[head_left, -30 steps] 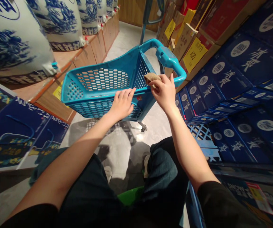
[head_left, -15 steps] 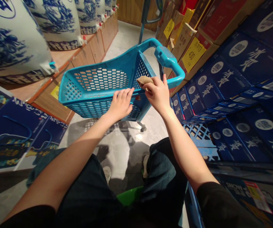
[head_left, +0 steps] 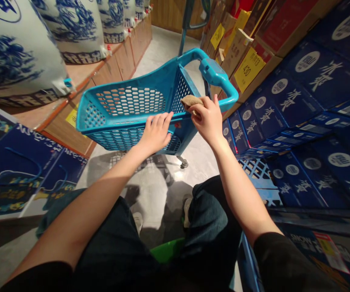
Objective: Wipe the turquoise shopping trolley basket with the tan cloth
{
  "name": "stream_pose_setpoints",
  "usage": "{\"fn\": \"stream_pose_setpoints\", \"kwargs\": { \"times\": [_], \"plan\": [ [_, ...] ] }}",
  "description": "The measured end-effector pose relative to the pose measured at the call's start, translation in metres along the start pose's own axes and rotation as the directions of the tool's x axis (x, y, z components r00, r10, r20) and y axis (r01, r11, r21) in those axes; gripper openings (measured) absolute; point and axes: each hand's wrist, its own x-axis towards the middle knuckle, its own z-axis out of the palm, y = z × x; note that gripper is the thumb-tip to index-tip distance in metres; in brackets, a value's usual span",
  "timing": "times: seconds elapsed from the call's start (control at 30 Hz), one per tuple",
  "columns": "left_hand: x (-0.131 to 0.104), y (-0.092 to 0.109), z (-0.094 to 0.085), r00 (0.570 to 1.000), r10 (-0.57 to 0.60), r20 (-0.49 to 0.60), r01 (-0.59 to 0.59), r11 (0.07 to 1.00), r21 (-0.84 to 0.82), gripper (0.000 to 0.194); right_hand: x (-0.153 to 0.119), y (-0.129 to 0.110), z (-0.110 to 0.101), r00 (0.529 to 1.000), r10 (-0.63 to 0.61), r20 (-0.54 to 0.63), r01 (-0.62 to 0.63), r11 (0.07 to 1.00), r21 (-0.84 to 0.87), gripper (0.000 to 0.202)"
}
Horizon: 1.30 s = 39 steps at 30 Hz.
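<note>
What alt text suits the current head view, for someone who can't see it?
A right hand holds a brown cloth at the near rim of a blue shopping cart; the left hand rests there too. Patterned jars stand left; dark blue boxes are stacked right.

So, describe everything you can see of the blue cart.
The cart is blue, seemingly plastic, its basket pierced with rows of holes. A looped handle juts from its right end; a caster shows below. It stands upright on the pale floor. The left hand lies on its near rim; the right hand holds a brown cloth by the rim, contact unclear.
</note>
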Motion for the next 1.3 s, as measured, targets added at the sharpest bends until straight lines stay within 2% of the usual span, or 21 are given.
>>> {"fn": "stream_pose_setpoints", "kwargs": {
  "times": [0.2,0.4,0.47,0.63,0.7,0.77,0.87,0.93,1.03,1.17,1.23,1.3],
  "plan": [
    [0.001,0.001,-0.002,1.0,-0.004,0.029,0.004,1.0,0.002,0.075,0.005,0.026,-0.007,0.993,0.091,-0.075,-0.094,0.995,-0.034,0.031],
    [0.001,0.0,-0.001,1.0,0.006,0.003,-0.006,1.0,0.005,0.076,0.0,-0.007,0.008,0.999,-0.023,0.046,0.024,1.0,-0.008,0.031],
    [0.0,-0.001,0.0,1.0,0.009,-0.003,-0.009,1.0,0.005,0.076,0.001,-0.009,0.007,0.998,-0.029,0.054,0.029,1.0,-0.002,0.031],
    [0.001,-0.001,0.0,1.0,0.01,0.01,-0.01,1.0,0.001,0.075,0.007,0.026,-0.01,0.994,0.094,-0.062,-0.096,0.995,-0.019,0.026],
    [0.001,-0.001,0.0,1.0,0.011,0.009,-0.011,1.0,-0.003,0.075,0.007,0.031,-0.01,0.99,0.112,-0.087,-0.115,0.993,-0.033,0.027],
    [0.001,-0.001,0.001,1.0,0.015,-0.004,-0.015,1.0,-0.01,0.075,0.005,0.022,-0.005,0.995,0.076,-0.07,-0.079,0.996,-0.042,0.028],
    [0.0,-0.003,0.003,1.0,0.017,-0.021,-0.017,1.0,-0.016,0.076,0.001,-0.003,0.006,1.0,-0.023,0.013,0.023,0.999,-0.036,0.03],
    [0.0,-0.004,0.003,1.0,0.017,-0.021,-0.017,1.0,-0.014,0.077,0.001,-0.011,0.007,0.997,-0.045,0.06,0.046,0.999,-0.02,0.031],
    [0.0,-0.004,0.002,1.0,0.017,-0.005,-0.017,1.0,-0.007,0.076,0.005,0.002,-0.002,0.999,0.022,0.041,-0.022,1.0,-0.012,0.029],
    [0.0,-0.003,0.001,1.0,0.026,-0.001,-0.026,1.0,-0.01,0.075,0.009,0.034,-0.015,0.985,0.151,-0.082,-0.156,0.986,-0.051,0.026],
    [0.0,-0.002,0.002,1.0,0.028,-0.006,-0.028,1.0,-0.014,0.075,0.008,0.035,-0.014,0.982,0.159,-0.105,-0.166,0.984,-0.07,0.025],
    [0.0,-0.003,0.003,1.0,0.023,-0.008,-0.024,1.0,-0.016,0.075,0.005,0.023,-0.009,0.99,0.118,-0.079,-0.123,0.99,-0.07,0.025]
  ]
}}
